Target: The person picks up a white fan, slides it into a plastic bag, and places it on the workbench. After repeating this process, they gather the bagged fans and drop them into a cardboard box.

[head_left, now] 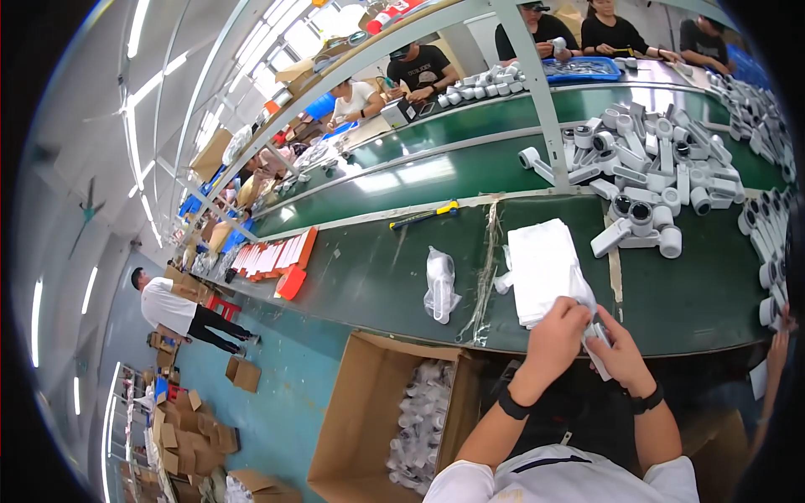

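My left hand (555, 339) is closed, its fingertips pinching thin plastic bag film at the near corner of a stack of white plastic bags (543, 268). Beside it, my right hand (625, 356) is wrapped around a white handheld device (597, 356) with a flat handle, partly covered by the fingers. Whether the device is inside the film I cannot tell. To the left of the stack lies a similar device in a clear bag (439, 285). A large heap of unbagged white devices (658, 159), with round heads and flat handles, rises beyond my right hand.
An open cardboard box (340, 419) with several bagged devices stands below the bench's front edge. A yellow-and-black cutter (425, 215) and an orange tray (306, 247) with white strips lie on the green bench (369, 285). A metal post (537, 101) rises behind. Other people sit across the conveyor.
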`<action>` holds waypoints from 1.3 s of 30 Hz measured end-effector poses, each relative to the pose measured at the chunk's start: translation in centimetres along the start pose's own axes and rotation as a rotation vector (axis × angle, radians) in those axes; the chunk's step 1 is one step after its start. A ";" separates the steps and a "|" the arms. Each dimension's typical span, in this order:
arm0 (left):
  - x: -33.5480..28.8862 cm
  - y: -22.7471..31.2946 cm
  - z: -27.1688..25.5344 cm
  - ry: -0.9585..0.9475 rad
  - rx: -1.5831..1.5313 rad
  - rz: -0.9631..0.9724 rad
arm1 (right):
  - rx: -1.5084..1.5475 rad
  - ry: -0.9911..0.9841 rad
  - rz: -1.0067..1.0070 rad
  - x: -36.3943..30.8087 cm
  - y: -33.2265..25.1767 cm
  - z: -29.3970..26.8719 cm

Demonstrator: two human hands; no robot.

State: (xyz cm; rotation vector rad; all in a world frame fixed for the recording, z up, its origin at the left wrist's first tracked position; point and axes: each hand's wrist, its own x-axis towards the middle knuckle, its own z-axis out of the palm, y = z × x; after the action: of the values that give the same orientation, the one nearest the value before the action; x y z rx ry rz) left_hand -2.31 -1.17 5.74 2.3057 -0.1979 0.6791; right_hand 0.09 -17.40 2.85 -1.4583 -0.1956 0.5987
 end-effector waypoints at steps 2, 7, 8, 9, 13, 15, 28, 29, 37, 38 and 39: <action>-1.1 0.3 1.4 -0.108 0.007 0.027 | 0.062 0.018 0.023 0.9 0.8 0.1; -2.9 2.3 3.1 -0.150 -0.414 -0.044 | 0.399 0.232 -0.270 1.8 1.9 -0.5; -3.0 2.5 3.2 -0.186 -0.539 -0.075 | 0.401 0.237 -0.292 1.7 1.6 -0.4; -3.1 2.0 2.9 -0.223 -0.542 -0.036 | 0.395 0.263 -0.294 1.9 2.0 -0.5; -4.0 -0.2 4.1 0.125 -0.756 -0.420 | 0.442 0.216 -0.184 1.3 1.6 -0.4; -4.2 -1.4 4.9 -0.049 -1.010 -0.530 | 0.347 0.293 -0.418 1.7 2.6 0.4; -5.0 -2.9 2.5 -0.287 -1.630 -0.685 | -0.113 0.625 -0.693 1.8 1.6 1.0; -5.0 -3.1 2.2 -0.222 -1.693 -0.674 | -0.118 0.622 -0.713 2.0 1.9 0.7; -5.1 -6.9 -5.2 0.370 -1.190 -0.603 | -0.308 0.464 -0.650 1.3 3.4 0.2; -5.4 -8.2 -6.8 0.475 -0.929 -0.659 | -0.307 0.471 -0.647 1.6 3.6 -0.1; -5.4 -9.4 -8.3 0.560 -0.775 -0.647 | -0.314 0.406 -0.554 1.7 4.1 -0.9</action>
State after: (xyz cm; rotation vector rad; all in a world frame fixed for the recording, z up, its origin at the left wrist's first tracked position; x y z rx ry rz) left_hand -7.26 11.01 2.35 1.2597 0.4569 0.7049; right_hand 0.89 -17.34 -1.60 -1.6997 -0.3670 -0.1896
